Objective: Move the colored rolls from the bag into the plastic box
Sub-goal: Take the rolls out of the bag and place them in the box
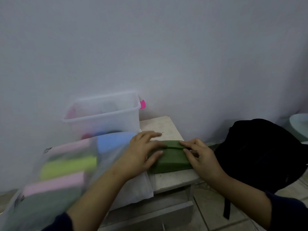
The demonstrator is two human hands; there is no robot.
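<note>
Both hands are on the dark green roll (170, 158), which lies flat on the small table (168, 178), probably tidying it before boxing. The left hand (143, 152) presses with straight fingers; the right hand (199, 155) pinches its loose edge. The plastic box (101, 114) sits far left, the bag (55, 174) near left with more rolls.

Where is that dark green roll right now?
The dark green roll lies on the small table, between both hands, right of the clear bag and left of the black backpack.
</note>
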